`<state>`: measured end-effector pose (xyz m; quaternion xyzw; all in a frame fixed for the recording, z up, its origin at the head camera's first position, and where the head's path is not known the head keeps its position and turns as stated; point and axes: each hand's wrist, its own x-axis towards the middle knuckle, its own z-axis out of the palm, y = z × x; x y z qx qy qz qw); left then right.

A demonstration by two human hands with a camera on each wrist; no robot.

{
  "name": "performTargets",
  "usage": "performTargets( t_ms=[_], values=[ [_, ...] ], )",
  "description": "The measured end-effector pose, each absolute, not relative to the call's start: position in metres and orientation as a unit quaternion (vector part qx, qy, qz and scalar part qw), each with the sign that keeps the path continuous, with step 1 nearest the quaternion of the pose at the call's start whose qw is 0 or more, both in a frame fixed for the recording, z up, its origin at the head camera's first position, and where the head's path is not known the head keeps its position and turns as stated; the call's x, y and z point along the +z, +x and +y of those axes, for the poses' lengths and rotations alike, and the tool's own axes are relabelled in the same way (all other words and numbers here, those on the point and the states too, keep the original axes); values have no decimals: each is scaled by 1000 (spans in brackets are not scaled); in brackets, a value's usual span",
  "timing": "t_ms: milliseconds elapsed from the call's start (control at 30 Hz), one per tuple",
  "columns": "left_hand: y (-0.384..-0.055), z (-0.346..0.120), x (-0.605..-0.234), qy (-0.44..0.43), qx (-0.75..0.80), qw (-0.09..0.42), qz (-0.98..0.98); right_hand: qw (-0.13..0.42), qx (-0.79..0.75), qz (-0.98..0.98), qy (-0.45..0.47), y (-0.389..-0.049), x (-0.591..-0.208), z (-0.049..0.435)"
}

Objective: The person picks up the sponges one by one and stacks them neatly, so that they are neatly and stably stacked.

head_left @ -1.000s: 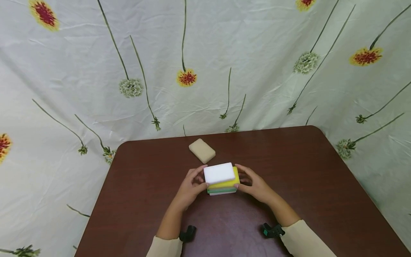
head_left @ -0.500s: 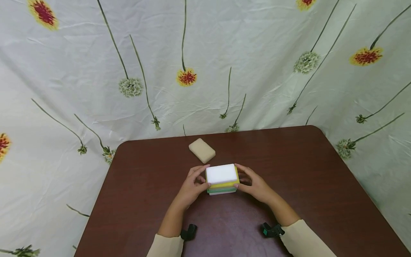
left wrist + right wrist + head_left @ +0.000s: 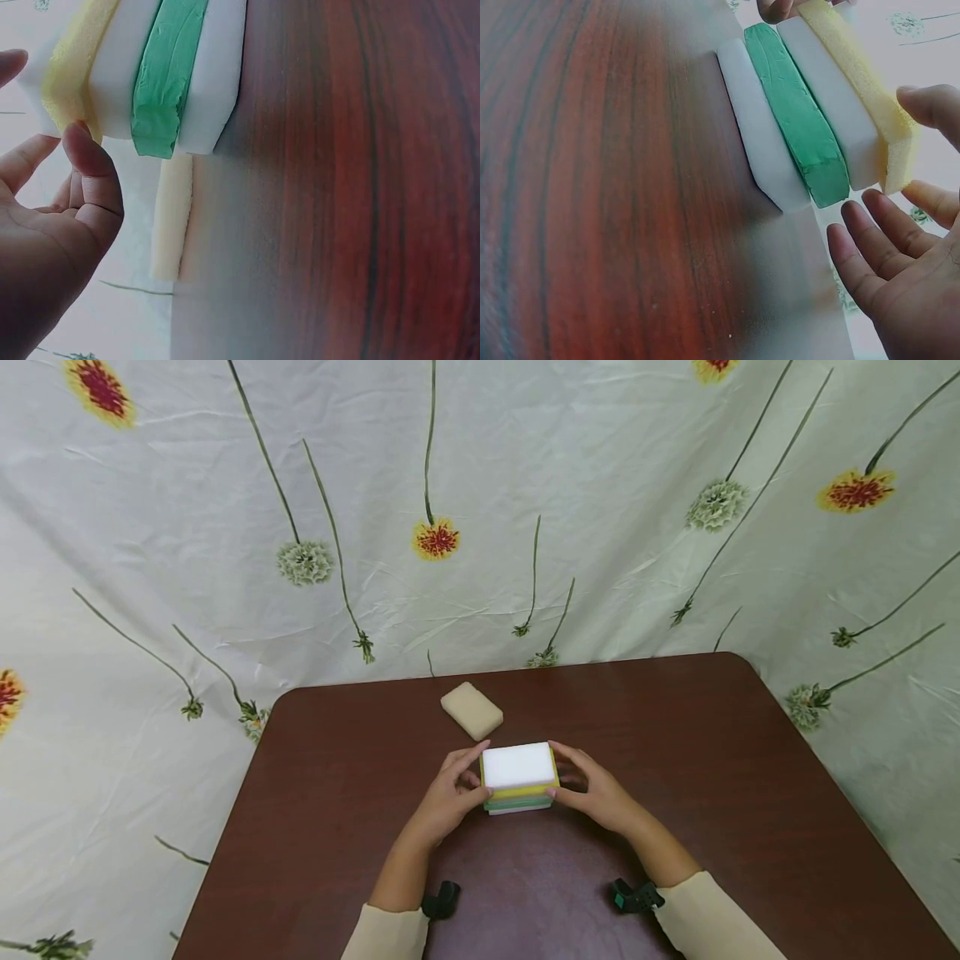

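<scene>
A stack of sponge-like blocks stands on the table between both hands. On top is a white sponge, then a yellow sponge. Below them come another white block, a green block with a wrinkled, film-like surface, and a white block at the bottom. My left hand pinches the near and far left corners of the top white sponge, its thumb also against the yellow edge. At the right end, my right hand holds the yellow sponge's corners between thumb and index finger; its other fingers are spread apart.
A beige sponge lies flat just behind the stack, near the back edge of the dark brown table. Behind the table hangs a pale flowered cloth. Dark wrist cameras sit on both forearms.
The top white sponge has shifted right with my left hand and now sits nearly square over the yellow one. In the last half second both hands hardly move.
</scene>
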<state>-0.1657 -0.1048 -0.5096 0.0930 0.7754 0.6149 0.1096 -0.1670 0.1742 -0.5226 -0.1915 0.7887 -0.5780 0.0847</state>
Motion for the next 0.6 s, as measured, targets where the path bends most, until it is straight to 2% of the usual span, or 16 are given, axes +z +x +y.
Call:
performTargets(
  t_ms=[267,600],
  values=[
    [-164,-108,-509,74,629,121,764,63,-584,783,-205,-168,-520,173],
    [-163,-107,-508,72,617,94,778,27,-546,815,-190,-166,-511,166]
  ],
)
